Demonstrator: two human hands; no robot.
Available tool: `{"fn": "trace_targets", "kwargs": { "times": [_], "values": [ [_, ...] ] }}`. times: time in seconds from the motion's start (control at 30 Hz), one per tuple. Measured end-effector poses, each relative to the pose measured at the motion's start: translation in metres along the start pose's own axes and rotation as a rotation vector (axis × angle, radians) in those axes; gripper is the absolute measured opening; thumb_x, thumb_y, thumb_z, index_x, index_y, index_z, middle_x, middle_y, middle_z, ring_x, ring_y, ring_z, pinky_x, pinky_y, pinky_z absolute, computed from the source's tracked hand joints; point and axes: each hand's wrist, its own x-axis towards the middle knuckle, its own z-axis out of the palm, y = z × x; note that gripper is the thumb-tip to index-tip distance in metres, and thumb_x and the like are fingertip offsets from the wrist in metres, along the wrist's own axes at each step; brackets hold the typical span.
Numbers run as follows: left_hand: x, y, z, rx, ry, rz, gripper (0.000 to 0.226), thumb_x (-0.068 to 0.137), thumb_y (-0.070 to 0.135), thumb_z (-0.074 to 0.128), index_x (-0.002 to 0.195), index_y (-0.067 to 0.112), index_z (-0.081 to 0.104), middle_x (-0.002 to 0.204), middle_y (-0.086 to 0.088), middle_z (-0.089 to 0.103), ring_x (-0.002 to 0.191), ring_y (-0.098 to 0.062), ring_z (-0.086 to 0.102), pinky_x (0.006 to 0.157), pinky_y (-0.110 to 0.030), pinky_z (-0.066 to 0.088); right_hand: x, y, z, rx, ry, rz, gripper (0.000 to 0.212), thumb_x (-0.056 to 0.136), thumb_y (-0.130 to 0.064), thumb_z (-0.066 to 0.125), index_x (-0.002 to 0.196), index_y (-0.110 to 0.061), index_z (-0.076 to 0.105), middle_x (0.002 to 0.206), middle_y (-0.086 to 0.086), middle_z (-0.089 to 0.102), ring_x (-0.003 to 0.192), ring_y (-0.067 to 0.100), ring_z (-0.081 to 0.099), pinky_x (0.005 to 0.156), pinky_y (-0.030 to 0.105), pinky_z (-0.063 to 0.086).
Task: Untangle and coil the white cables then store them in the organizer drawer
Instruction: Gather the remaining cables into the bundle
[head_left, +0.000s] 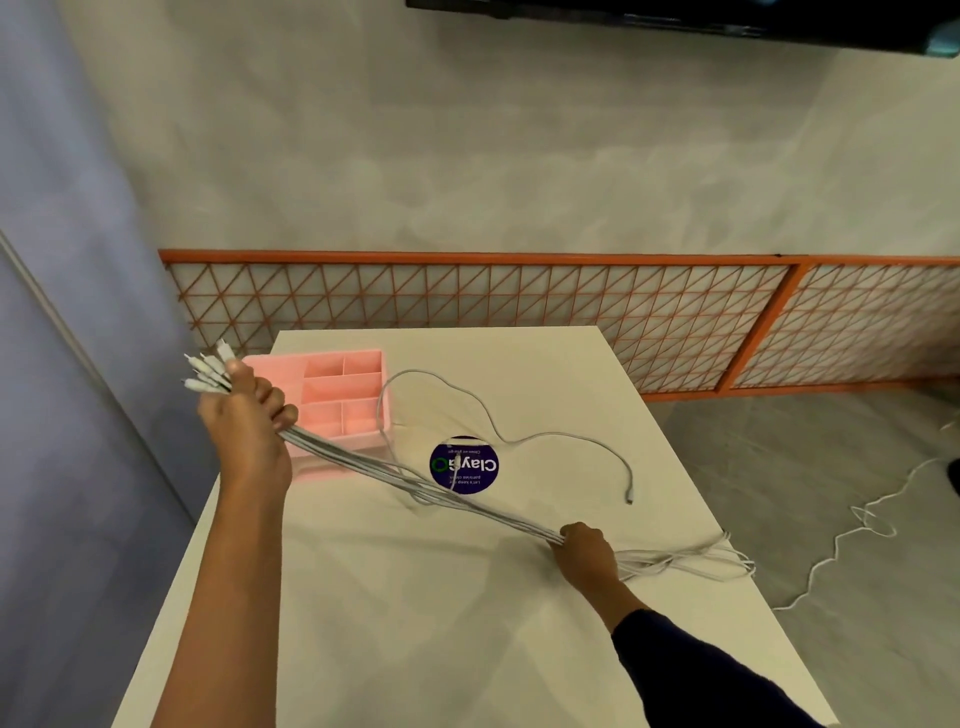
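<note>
My left hand (248, 415) grips a bundle of several white cables (415, 486) near their plug ends, which stick out above my fist at the table's left side. The bundle runs taut down to the right into my right hand (584, 551), which is curled round it above the table. Past that hand the loose tails (696, 564) fan out at the table's right edge. One separate white cable (524, 439) lies in loose curves on the table. The pink organizer drawer (332, 400), divided into several compartments, sits at the back left, just behind my left hand.
The white table (415, 623) carries a round dark blue sticker (464, 464) near its middle. An orange lattice fence (467, 296) lines the wall behind. Another white cord (857, 519) trails on the grey floor to the right.
</note>
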Motion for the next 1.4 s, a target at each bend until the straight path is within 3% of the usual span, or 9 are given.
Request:
{"fn": "trace_targets", "kwargs": {
  "times": [0.17,0.43,0.6,0.7,0.83,1.13,1.23,1.33,1.4],
  "values": [
    [0.008,0.009,-0.009,-0.005,0.082,0.036,0.028,0.102,0.022,0.042,0.076,0.02,0.033,0.049,0.013,0.032,0.04,-0.001,0.026,0.037,-0.014,0.022,0.002,0.036,-0.004,-0.058,0.024,0.134,0.031,0.099,-0.032,0.039,0.115,-0.013,0.059,0.123,0.004,0.058,0.119,0.024,0.051,0.097,0.032,0.036],
    [0.0,0.002,0.002,0.11,0.066,0.043,0.026,0.103,0.024,0.041,0.078,0.021,0.034,0.061,0.006,0.028,0.039,0.0,0.026,0.036,-0.013,0.023,0.0,0.048,-0.001,-0.058,-0.046,0.186,0.03,0.094,-0.029,0.042,0.115,-0.014,0.059,0.122,0.003,0.058,0.118,0.023,0.051,0.1,0.033,0.034],
    [0.002,0.001,-0.003,0.138,0.033,0.051,0.024,0.103,0.024,0.042,0.08,0.022,0.037,0.059,0.007,0.03,0.04,0.001,0.026,0.036,-0.013,0.022,0.006,0.036,-0.009,-0.093,-0.171,0.102,0.029,0.09,-0.048,0.052,0.103,-0.022,0.057,0.121,0.0,0.056,0.118,0.022,0.05,0.098,0.037,0.031],
    [0.003,-0.001,-0.005,0.147,-0.018,0.031,0.026,0.103,0.024,0.042,0.078,0.021,0.035,0.047,0.016,0.033,0.039,0.001,0.025,0.035,-0.012,0.021,0.008,0.022,-0.014,0.008,-0.291,0.068,0.05,0.067,-0.07,0.067,0.074,-0.027,0.042,0.098,-0.007,0.055,0.102,0.02,0.053,0.089,0.037,0.03],
    [-0.002,-0.002,-0.009,0.169,-0.059,0.026,0.027,0.104,0.025,0.041,0.078,0.021,0.033,0.045,0.018,0.032,0.04,0.001,0.024,0.037,-0.012,0.022,0.027,0.005,0.0,0.155,-0.368,-0.066,0.092,0.014,-0.093,0.062,0.084,-0.034,0.048,0.101,-0.01,0.06,0.105,0.018,0.053,0.09,0.035,0.04],
    [0.001,-0.004,-0.025,0.227,-0.087,0.015,0.032,0.104,0.026,0.04,0.075,0.021,0.027,0.047,0.017,0.031,0.043,0.0,0.023,0.039,-0.014,0.022,0.028,-0.074,-0.022,0.529,-0.617,-0.242,0.102,0.036,-0.091,0.063,0.11,-0.021,0.059,0.12,-0.001,0.057,0.116,0.018,0.051,0.097,0.028,0.038],
    [0.002,-0.005,-0.029,0.255,-0.08,-0.006,0.032,0.104,0.026,0.04,0.074,0.02,0.028,0.047,0.017,0.031,0.043,-0.001,0.023,0.04,-0.015,0.022,0.037,-0.104,-0.016,0.747,-0.588,-0.11,0.076,0.088,-0.066,0.045,0.13,-0.003,0.052,0.125,0.023,0.057,0.119,0.039,0.051,0.072,0.023,0.039],
    [0.006,-0.006,-0.032,0.264,-0.101,-0.021,0.033,0.103,0.028,0.041,0.074,0.019,0.03,0.047,0.016,0.031,0.044,-0.002,0.023,0.04,-0.015,0.022,0.044,-0.134,0.0,0.772,-0.445,-0.043,0.048,0.103,-0.04,0.029,0.134,-0.008,0.045,0.088,0.019,0.058,0.07,0.026,0.057,0.052,0.02,0.037],
    [0.008,-0.007,-0.034,0.26,-0.127,-0.029,0.031,0.103,0.027,0.04,0.074,0.018,0.031,0.048,0.015,0.031,0.044,-0.001,0.023,0.04,-0.015,0.023,0.051,-0.148,0.014,0.761,-0.416,-0.028,0.034,0.103,-0.035,0.031,0.121,-0.012,0.049,0.077,0.008,0.051,0.059,0.016,0.049,0.044,0.017,0.04]
  ]
}}
